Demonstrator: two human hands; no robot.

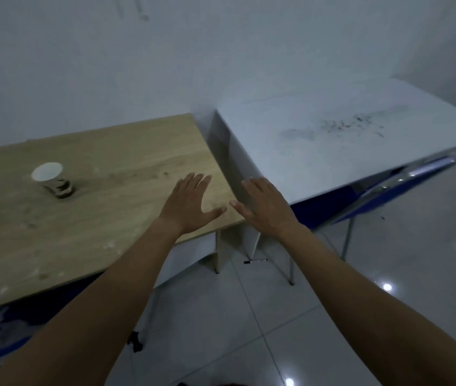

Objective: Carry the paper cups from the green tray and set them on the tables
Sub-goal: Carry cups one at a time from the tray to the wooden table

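One paper cup, white inside with a brown printed wall, stands upright on the wooden table at the left. My left hand is stretched out flat, palm down, over the wooden table's right front corner and holds nothing. My right hand is also flat and empty, hovering over the gap between the wooden table and the white table. Both hands are far right of the cup. No green tray is in view.
The white table on the right bears dark smudges and sits higher than the wooden one. Blue chair parts show under its front edge. Glossy tiled floor lies below, with a small dark object on it. A pale wall runs behind both tables.
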